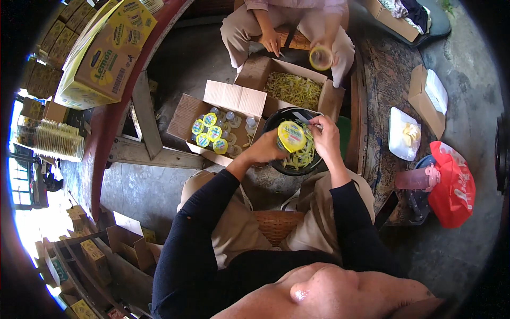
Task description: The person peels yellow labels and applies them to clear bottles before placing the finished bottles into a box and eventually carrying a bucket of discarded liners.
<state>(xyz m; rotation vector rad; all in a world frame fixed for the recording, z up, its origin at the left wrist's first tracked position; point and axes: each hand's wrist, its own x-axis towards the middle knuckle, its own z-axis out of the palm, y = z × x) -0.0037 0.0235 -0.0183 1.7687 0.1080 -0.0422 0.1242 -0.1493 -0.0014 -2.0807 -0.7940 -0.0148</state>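
Left hand [265, 147] grips yellow-labelled cup [291, 136] | right hand [325, 137]: fingers curled, hold unclear | black bowl [290, 170] beneath | scuffed concrete floor [154, 186] | yellow carton [114, 69] upper left

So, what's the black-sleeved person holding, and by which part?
The left hand holds a yellow-topped container by its left side; whether the right hand holds anything, I can't tell.

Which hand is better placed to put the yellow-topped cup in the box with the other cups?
Probably the left hand: it holds the yellow-topped cup and is nearer the box. The right hand is farther away, over the bowl's right side.
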